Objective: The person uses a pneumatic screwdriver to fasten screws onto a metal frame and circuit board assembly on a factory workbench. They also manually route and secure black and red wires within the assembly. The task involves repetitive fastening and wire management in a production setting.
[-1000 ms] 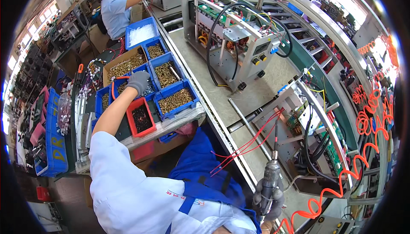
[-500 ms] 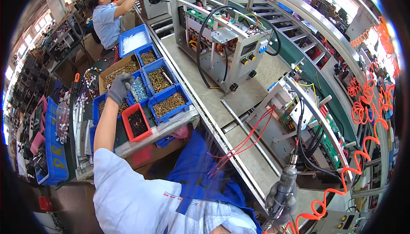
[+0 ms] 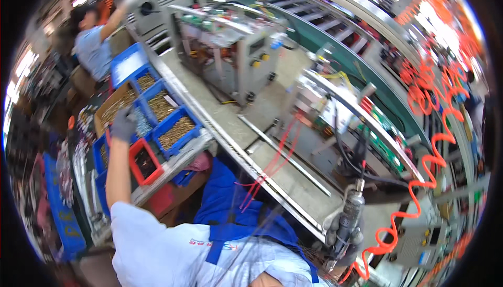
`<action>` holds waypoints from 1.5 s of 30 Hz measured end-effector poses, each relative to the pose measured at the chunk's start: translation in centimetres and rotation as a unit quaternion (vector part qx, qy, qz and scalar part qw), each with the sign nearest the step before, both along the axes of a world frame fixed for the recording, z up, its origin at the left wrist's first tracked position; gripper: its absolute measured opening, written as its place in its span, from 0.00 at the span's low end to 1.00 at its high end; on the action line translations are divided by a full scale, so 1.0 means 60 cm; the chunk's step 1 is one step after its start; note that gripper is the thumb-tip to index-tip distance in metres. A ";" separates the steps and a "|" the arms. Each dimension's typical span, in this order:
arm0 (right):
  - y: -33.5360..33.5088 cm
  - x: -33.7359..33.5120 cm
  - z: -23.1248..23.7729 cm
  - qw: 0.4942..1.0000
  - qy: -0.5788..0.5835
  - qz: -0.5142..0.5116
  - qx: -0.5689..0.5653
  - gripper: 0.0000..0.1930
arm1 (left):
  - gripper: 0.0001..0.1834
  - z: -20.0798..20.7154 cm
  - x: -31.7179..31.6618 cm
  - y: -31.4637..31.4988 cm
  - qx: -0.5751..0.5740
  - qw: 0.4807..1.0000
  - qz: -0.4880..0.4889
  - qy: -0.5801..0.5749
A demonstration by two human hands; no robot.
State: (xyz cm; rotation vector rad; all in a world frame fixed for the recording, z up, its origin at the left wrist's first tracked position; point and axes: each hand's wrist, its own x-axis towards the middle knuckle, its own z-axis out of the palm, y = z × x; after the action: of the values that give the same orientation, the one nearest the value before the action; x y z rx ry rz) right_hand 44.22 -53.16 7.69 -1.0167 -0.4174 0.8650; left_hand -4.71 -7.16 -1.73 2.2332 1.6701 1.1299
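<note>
My left hand, in a grey glove, hovers low over the small-parts bins, between a cardboard box of brass-coloured fasteners and a red bin with dark small parts. Motion blur hides its fingertips and anything between them. Pale blue small parts lie just right of it. My right hand, also gloved, is wrapped round a powered screwdriver at the lower right. A black cord meets the tool's upper end, and an orange coiled hose runs beside it. Red wires trail over the bench edge near my apron.
Two open metal-framed units with circuit boards, one farther and one nearer, stand on the bench right of a metal rail. Blue bins hold brass fasteners. A co-worker stands at the far left. A roller conveyor runs behind.
My view has turned, so bins and units sit farther left in the picture. My left hand stays over the bins, slightly closer to the red one. My right hand keeps its grip on the screwdriver.
</note>
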 end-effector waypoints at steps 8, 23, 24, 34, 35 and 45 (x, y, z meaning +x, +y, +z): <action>-0.063 0.051 0.045 0.997 0.001 -0.075 -0.028 0.50 | 0.18 -0.081 -0.243 0.067 -0.268 0.899 -0.068 -0.341; -0.162 0.041 0.095 0.978 -0.022 -0.168 -0.118 0.37 | 0.18 0.336 0.846 -0.284 -0.101 0.589 -0.776 -0.201; -0.159 0.040 0.101 0.979 -0.028 -0.167 -0.115 0.36 | 0.18 0.350 0.893 -0.309 -0.179 0.541 -0.792 -0.217; -0.151 0.060 0.094 0.978 -0.037 -0.157 -0.134 0.39 | 0.15 0.347 1.111 -0.418 -0.393 0.530 -0.750 -0.054; -0.149 0.060 0.092 0.978 -0.035 -0.152 -0.138 0.40 | 0.13 0.344 1.117 -0.419 -0.319 0.555 -0.768 -0.023; -0.142 0.053 0.099 0.969 -0.037 -0.176 -0.169 0.45 | 0.11 0.313 1.162 -0.421 -0.166 0.542 -0.816 0.114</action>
State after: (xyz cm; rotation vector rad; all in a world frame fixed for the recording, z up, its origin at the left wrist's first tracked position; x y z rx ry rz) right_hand 47.43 -61.67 13.61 -1.3932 -0.1429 0.5880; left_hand 65.00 -32.43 17.08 2.2376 -0.5918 -0.0690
